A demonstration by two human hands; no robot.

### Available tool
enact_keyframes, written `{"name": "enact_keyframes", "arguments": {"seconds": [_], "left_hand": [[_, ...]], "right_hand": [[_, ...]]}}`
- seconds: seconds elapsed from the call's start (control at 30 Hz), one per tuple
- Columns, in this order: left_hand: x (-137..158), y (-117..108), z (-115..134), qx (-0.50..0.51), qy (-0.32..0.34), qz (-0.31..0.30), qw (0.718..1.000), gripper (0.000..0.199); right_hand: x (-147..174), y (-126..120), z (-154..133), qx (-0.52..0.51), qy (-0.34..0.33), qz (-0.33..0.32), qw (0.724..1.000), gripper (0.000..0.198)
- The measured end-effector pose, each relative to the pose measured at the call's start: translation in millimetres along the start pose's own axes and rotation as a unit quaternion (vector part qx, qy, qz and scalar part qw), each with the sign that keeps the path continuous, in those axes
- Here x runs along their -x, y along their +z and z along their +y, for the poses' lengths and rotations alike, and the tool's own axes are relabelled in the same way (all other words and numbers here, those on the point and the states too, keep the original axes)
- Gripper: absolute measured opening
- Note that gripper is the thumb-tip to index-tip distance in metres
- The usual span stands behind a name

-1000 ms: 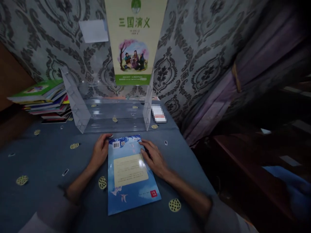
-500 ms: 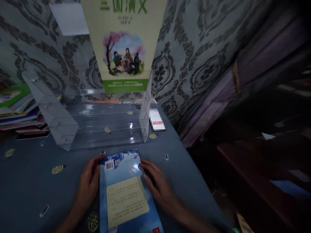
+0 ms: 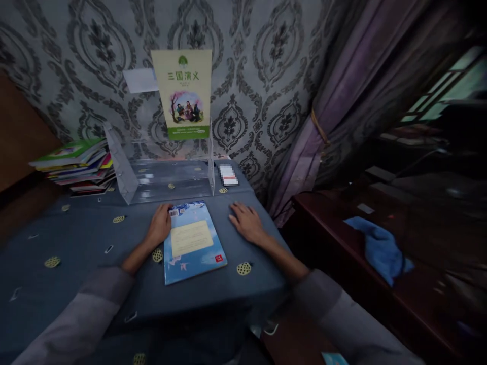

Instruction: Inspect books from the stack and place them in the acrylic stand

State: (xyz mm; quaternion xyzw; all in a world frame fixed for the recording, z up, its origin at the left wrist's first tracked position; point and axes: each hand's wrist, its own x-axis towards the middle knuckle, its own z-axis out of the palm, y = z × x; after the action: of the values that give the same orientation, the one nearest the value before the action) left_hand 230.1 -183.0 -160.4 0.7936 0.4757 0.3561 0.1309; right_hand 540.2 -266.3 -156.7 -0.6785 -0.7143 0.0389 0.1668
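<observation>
A blue book [image 3: 194, 263] lies flat on the cloth in front of me, a cream text panel and a barcode on its upper side. My left hand [image 3: 160, 224] rests along its upper left edge, fingers stretched and touching it by the corner. To the right of the book and apart from it, my right hand [image 3: 246, 222] lies palm down on the table with fingers spread, holding nothing. Behind the book stands a clear acrylic tiered rack [image 3: 127, 177]. A cream and green book [image 3: 186, 96] stands upright at the rack's back.
A stack of books [image 3: 81, 165] sits left of the rack. A phone-like thing [image 3: 228, 175], its face pixelated, lies right of it. The table [image 3: 262, 238] has its right edge close to my right hand. Beyond are a purple curtain [image 3: 319, 111] and a blue cloth [image 3: 380, 251].
My right hand has come off the book's right edge and moved right onto the table. My left hand stays at the book's left edge. The view has drawn back and shows more.
</observation>
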Motion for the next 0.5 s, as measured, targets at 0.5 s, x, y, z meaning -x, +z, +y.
{"name": "enact_keyframes", "arguments": {"seconds": [0.5], "left_hand": [[-8,8,-14,0.039,0.021,-0.007,0.999,0.040]], "right_hand": [[-30,5,-30,-0.066,-0.080,-0.013,0.994,0.037]]}}
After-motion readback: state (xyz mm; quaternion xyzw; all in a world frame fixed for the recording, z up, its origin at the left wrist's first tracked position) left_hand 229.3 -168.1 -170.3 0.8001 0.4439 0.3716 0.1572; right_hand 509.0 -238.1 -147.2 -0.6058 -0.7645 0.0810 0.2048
